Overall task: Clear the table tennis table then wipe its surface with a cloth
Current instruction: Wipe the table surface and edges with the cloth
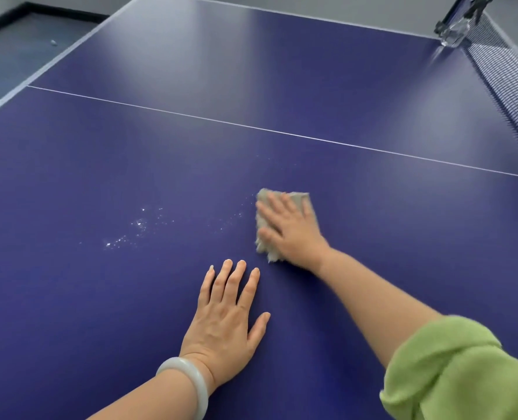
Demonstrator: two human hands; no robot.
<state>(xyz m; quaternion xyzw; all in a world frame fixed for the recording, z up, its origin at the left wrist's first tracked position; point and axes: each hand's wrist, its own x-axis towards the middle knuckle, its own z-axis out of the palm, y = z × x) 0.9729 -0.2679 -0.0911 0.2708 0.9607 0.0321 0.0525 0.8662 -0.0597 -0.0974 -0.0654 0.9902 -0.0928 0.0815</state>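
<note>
While each lies flat, the left hand point(226, 316) presses the table point(85, 313), the right hand point(291, 230) the cloth point(298, 197).

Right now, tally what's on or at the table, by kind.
Hands: 2 (left hand, right hand)
Cloth: 1
Clear bottle: 1
Net: 1
Total: 5

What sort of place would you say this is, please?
Most likely an indoor games room: a blue table tennis table with its white centre line, a net clamped at its side, and grey floor beyond.
</note>
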